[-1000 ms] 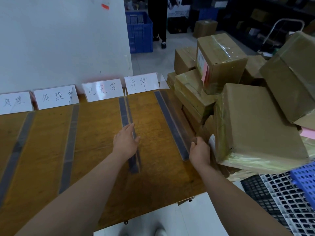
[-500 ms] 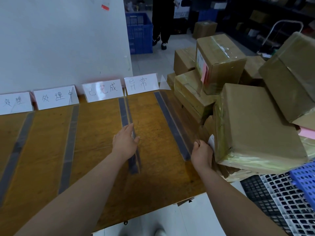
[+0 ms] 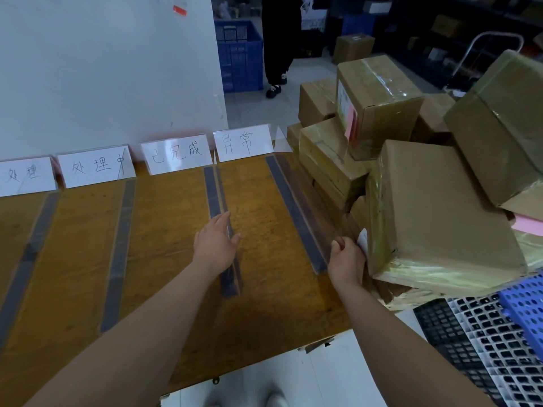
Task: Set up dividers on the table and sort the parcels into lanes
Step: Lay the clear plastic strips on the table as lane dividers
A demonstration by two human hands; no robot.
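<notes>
l hand (image 3: pixel 216 245) fingers straight, pressing mid-frame divider (image 3: pixel 213 189) to pin it; r hand (image 3: pixel 348 259) fingers curled on near end of rt-edge divider (image 3: pixel 293 207), prob. aligning last lane by parcels (image 3: pixel 435 207).

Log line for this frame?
phase: divider setup | left grip: rests on second-from-right divider | right grip: holds near end of right-edge divider | parcels: stacked beside table
</notes>
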